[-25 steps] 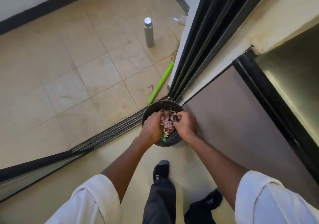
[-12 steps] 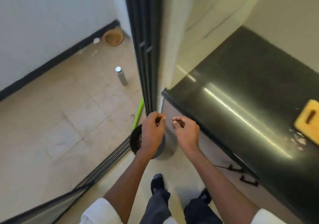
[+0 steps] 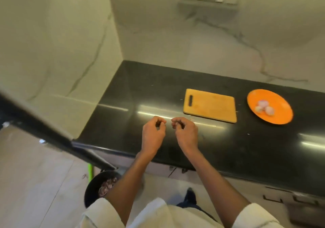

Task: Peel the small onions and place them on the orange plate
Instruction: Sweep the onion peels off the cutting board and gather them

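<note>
Both hands risen from bin to above countertop (image 3: 246, 148); left hand (image 3: 152, 136), right hand (image 3: 186, 134) fingers curled, empty.

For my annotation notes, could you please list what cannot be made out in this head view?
- Left hand, right hand: curled fingers hide whether they pinch anything.
- Onions on orange plate: blurred, count unsure.
- Black bin on floor: partly hidden by left arm; contents blurred.
- Drawer handles: motion-blurred.

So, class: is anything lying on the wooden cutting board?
No, the cutting board is bare; the peeled onions sit on the orange plate.
</note>
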`<state>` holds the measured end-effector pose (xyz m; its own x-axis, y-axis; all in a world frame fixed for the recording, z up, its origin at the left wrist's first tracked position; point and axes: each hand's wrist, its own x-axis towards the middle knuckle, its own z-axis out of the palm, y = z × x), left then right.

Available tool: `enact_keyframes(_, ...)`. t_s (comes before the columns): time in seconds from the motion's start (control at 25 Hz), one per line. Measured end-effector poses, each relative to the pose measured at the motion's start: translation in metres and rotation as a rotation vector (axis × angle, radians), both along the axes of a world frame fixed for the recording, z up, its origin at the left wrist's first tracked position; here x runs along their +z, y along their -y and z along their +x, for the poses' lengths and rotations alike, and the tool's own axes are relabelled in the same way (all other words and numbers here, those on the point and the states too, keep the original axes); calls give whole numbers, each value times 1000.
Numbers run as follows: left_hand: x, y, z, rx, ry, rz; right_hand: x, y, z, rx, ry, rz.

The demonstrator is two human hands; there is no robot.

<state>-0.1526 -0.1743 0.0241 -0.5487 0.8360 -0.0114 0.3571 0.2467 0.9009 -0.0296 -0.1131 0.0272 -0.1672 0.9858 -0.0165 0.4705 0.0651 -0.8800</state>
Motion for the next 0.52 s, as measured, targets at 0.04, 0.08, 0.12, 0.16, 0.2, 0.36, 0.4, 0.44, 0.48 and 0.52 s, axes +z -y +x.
enact_keyframes(0.04, -1, -13, 17, -38, -3, -24, -1, -11, 21, -44, 9, -5)
enact_keyframes(0.08, -1, -25, 34, -71, 4, -56, -4, -22, 40, -85, 14, -10)
enact_keyframes(0.12, -3, -36, 50, -92, 18, -78, -6, -31, 60, -121, 22, -16)
enact_keyframes(0.16, -3, -46, 65, -107, 17, -99, -9, -40, 78, -152, 34, -15)
enact_keyframes(0.2, -6, -55, 79, -122, 1, -106, -12, -49, 96, -177, 52, -17)
enact_keyframes(0.36, -20, -84, 113, -227, -153, -89, -23, -82, 166, -317, 191, -44)
enact_keyframes(0.4, -22, -91, 120, -239, -206, -97, -26, -89, 182, -351, 213, -50)
enact_keyframes(0.44, -26, -98, 125, -237, -242, -111, -27, -96, 194, -380, 226, -55)
enact_keyframes(0.48, -27, -105, 130, -228, -276, -141, -29, -103, 203, -401, 240, -58)
enact_keyframes(0.52, -29, -111, 133, -210, -307, -182, -29, -110, 207, -412, 254, -65)
